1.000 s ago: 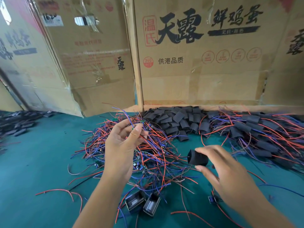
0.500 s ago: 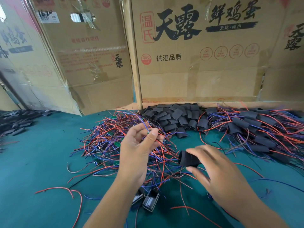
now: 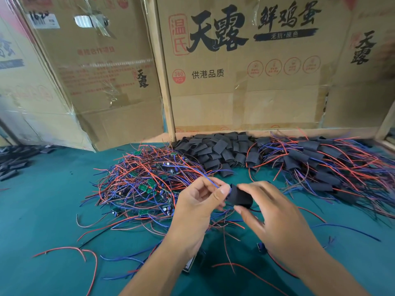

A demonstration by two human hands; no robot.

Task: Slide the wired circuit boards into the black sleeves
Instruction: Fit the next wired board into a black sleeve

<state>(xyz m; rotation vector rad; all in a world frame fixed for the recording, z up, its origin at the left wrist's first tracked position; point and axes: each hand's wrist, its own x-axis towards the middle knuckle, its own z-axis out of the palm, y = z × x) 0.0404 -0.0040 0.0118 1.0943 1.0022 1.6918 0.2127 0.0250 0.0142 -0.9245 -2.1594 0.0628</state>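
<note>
The two hands have come together above the green tabletop (image 3: 38, 210). The left hand (image 3: 198, 208), which a second ago was lifted over the tangle of wired circuit boards (image 3: 145, 184) well apart from the right, now sits just beside the right hand (image 3: 275, 218), its thumb tip touching the open end of the black sleeve (image 3: 240, 198). The left grip is pinched together on a blue wire that runs up and away from its fingertips; whether a board hangs on that wire is hidden behind the fingers. The right grip is clamped on the sleeve, thumb beneath and fingers over the top, as in the earlier frames, with the sleeve's mouth turned toward the left hand. Beyond and to the left of both grips lies the tangle of red and blue wires. Straight beyond them is the pile of empty sleeves (image 3: 220, 150), and beyond and to the right of the right grip is the heap of finished sleeved boards (image 3: 320, 165). Cardboard boxes (image 3: 235, 86) stand behind everything.
</note>
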